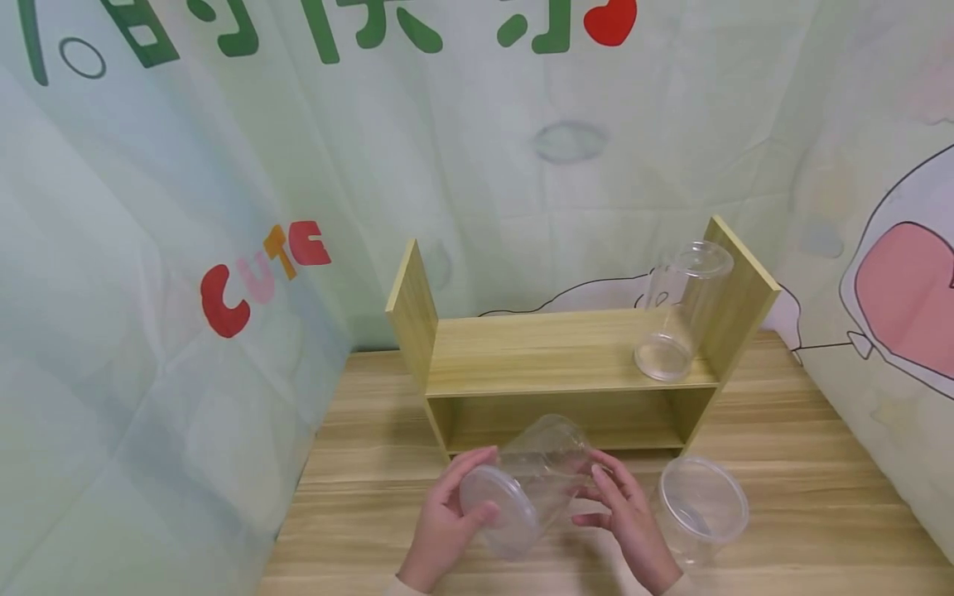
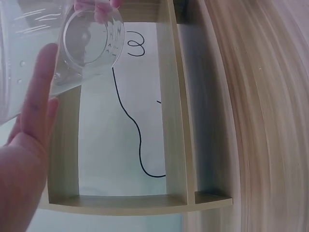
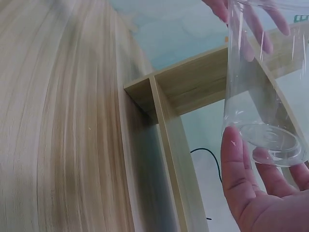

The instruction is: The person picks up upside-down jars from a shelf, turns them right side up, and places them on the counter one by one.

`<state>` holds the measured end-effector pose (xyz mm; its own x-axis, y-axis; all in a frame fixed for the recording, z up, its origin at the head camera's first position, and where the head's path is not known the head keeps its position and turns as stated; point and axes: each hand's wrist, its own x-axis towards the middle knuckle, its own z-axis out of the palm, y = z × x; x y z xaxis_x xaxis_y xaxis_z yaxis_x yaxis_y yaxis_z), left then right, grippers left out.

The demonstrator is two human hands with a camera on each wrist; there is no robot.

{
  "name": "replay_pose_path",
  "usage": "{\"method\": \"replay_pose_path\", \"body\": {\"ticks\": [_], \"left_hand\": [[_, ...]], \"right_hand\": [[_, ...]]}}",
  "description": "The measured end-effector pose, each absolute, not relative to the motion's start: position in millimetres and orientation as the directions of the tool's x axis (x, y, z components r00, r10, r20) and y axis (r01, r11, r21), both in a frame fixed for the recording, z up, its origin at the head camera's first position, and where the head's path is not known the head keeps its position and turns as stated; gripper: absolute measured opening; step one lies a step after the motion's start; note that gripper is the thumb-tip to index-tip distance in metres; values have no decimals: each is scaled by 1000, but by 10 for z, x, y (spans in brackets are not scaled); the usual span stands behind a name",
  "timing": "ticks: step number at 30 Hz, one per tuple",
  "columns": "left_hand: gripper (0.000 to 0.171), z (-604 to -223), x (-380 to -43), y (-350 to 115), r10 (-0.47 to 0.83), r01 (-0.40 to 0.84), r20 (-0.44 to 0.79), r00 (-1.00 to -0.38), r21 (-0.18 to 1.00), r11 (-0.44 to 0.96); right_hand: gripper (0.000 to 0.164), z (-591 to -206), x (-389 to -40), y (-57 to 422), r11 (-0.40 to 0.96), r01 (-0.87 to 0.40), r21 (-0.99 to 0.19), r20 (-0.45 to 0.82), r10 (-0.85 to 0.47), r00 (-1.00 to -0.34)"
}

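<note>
A clear plastic jar (image 1: 547,463) with a translucent lid (image 1: 495,507) is held tilted above the table, in front of a small wooden shelf (image 1: 537,348). My left hand (image 1: 441,526) grips it at the lid end, with the thumb over the lid. At the other end, the fingers of my right hand (image 1: 629,523) curl about the jar's base (image 3: 270,140). The right wrist view shows that hand's thumb and fingers at the base rim. Nothing can be seen inside the jar.
Another clear lidded jar (image 1: 704,505) stands on the wooden table (image 1: 805,497), close beside my right forearm. A taller clear jar (image 1: 678,323) is on the shelf's upper board, against its right side panel. Printed cloth (image 1: 484,165) hangs behind and at both sides.
</note>
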<state>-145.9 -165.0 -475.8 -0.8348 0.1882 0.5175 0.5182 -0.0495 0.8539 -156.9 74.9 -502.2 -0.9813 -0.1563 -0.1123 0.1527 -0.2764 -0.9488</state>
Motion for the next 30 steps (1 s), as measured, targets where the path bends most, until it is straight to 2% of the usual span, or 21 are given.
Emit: {"method": "replay_pose_path", "body": {"ticks": [12,21,25,30], "left_hand": [[43,-4854,-1483,-1747,126,486,496,-859,868,-101],[38,-4830,-1433,-1774,88,330,335,-938,942,-63],[36,-4843,-1428,-1790,64,266,271,-961,961,-71],[35,-4854,-1409,-1820,43,188,193,-980,977,-102]], "right_hand": [[35,-5037,-1566,756,-163,72,-984,-50,-133,-990],[33,-5063,-1545,728,-187,39,-982,-21,-96,-995],[30,-5074,-1540,720,-119,-2,-993,8,-49,-999],[26,-5059,-1512,705,51,-100,-994,100,0,-995]]}}
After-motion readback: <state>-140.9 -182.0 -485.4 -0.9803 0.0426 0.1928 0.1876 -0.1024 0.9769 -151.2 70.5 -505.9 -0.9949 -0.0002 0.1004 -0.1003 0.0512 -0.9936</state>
